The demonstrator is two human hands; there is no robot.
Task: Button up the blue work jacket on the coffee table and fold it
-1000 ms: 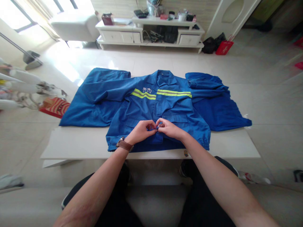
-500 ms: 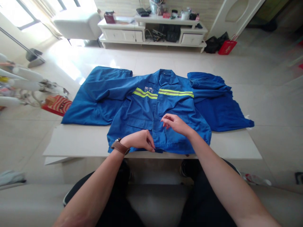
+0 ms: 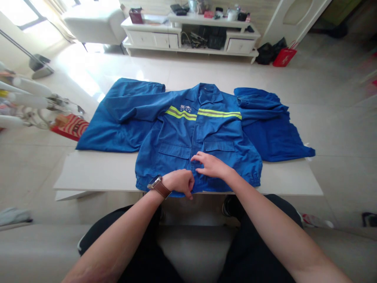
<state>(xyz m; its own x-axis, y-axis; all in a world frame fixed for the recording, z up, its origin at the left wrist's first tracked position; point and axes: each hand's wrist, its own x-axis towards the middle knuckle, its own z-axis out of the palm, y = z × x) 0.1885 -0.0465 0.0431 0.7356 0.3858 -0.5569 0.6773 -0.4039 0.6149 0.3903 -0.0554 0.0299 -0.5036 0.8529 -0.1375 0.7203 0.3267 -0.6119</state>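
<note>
A blue work jacket (image 3: 176, 135) with yellow-and-grey reflective stripes lies front side up, collar at the far end. My left hand (image 3: 180, 182), a brown-strapped watch on its wrist, is closed on the jacket's bottom hem near the front opening. Just beyond it, my right hand (image 3: 210, 164) hovers over or lightly touches the front edge, with thumb and fingers apart. More blue cloth lies beneath the sleeves, one piece on the left (image 3: 103, 135) and another on the right (image 3: 273, 143).
The white table (image 3: 94, 171) carries the clothes, its near edge close to my knees. A red-striped paper bag (image 3: 72, 125) stands on the left. Across the floor are a white TV cabinet (image 3: 153, 39) and a red bag (image 3: 284, 57).
My left hand has moved slightly nearer and pulled the hem toward me, straightening it. My right hand has moved left and nearer, from the pocket to the front opening, its fingers spreading.
</note>
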